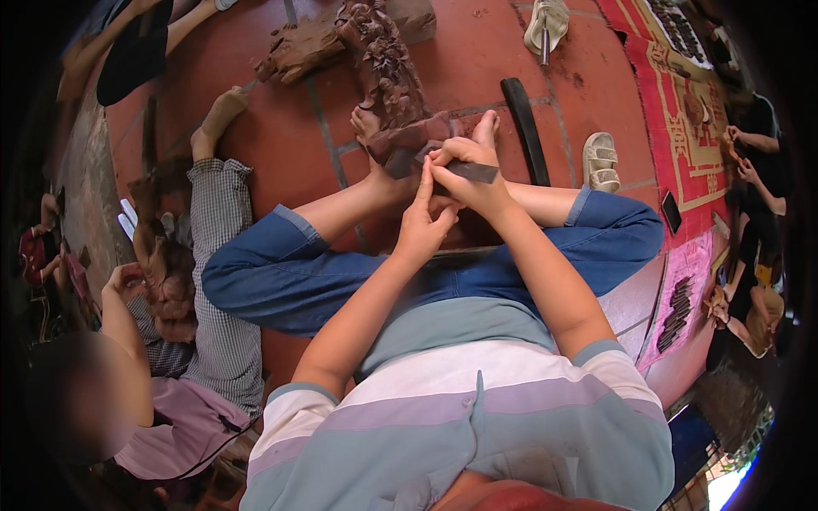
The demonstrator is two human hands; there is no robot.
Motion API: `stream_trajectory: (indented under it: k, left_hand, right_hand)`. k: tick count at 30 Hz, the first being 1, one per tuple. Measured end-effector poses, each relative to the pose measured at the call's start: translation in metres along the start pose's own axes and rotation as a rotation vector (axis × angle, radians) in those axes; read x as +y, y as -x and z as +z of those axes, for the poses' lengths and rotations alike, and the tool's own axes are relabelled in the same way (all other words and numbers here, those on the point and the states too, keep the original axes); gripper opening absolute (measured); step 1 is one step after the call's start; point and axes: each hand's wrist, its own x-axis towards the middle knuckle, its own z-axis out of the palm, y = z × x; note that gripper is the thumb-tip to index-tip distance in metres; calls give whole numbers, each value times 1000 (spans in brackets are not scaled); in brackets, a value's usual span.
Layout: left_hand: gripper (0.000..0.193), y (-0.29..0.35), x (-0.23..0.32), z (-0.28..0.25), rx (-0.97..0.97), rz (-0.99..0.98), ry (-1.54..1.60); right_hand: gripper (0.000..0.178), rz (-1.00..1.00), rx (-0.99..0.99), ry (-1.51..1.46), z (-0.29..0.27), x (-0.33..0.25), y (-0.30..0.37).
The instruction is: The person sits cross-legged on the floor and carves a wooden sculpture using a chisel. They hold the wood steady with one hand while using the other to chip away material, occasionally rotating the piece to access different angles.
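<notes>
Gripping a dark flat tool (471, 171) in right hand (464, 183), fingers clamped on it — against the carved wood piece (407, 136) between the feet on red tiled floor (477, 51). Left hand (423, 223) just beside, fingers together, forefinger extended.

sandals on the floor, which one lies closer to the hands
The lower sandal, just right of the dark strip. The other sandal sits far up by the picture's top edge.

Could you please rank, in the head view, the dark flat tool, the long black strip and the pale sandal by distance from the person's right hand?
From the right hand:
1. Dark flat tool, held in that hand, sticking out to its right.
2. Long black strip, on the red floor just right of the hand.
3. Pale sandal, farther right, beyond the strip.
</notes>
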Motion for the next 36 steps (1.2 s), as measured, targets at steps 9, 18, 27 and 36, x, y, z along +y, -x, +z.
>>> stream_trajectory:
  k: [9, 18, 27, 36]
  left_hand:
    - [98, 1, 1, 1, -7, 17, -66]
    - [95, 6, -3, 3, 13, 14, -89]
    - [94, 4, 5, -1, 29, -48, 18]
    - [94, 8, -1, 2, -26, -31, -75]
  right_hand:
    - [13, 71, -52, -74, -5, 1, -2]
    - [11, -60, -39, -50, -4, 7, 6]
    - [15, -59, -34, 21, -4, 0, 1]
    - [13, -55, -13, -45, -5, 4, 4]
